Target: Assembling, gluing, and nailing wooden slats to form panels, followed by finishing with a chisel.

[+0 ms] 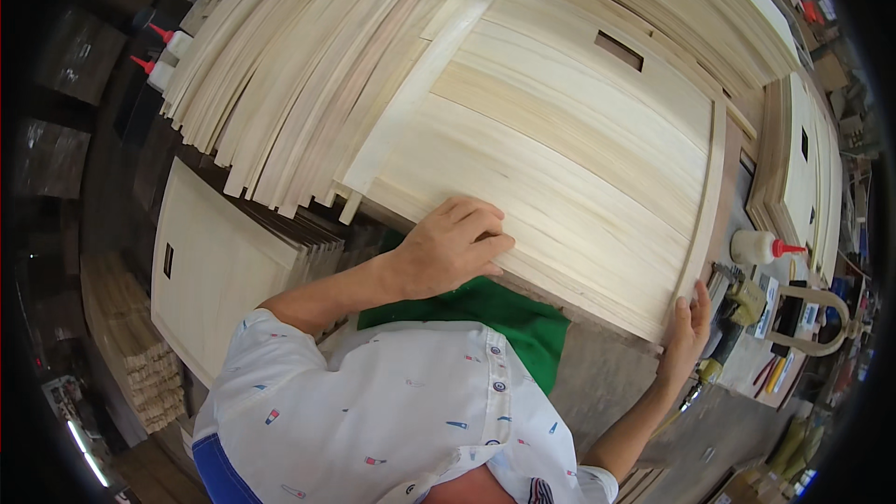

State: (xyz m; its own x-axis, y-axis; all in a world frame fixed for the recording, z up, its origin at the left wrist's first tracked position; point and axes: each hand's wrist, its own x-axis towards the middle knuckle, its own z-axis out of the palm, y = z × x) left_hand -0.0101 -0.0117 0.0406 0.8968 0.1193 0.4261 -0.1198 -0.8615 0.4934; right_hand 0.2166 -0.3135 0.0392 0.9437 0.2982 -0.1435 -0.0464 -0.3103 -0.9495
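A large pale wooden panel (560, 168) made of several boards lies in front of me, with a strip along each side and a small rectangular slot near its far edge. At its near edge, my left hand (455, 241) is closed with bent fingers over the rim; the fingertips are partly hidden. Against the near right corner rests my right hand (687, 329), its fingers stretched along the side strip (707, 196) and the thumb slightly apart. Below the panel's near edge, a green cloth (504, 322) shows between my body and the bench.
Rows of thin wooden strips (289, 65) are stacked at the left. Slotted panels (219, 261) stand lower left, and more are stacked at the right (784, 159). Right of the panel are a red-tipped glue bottle (754, 247), a power tool (744, 303) and a curved-handled frame (821, 322).
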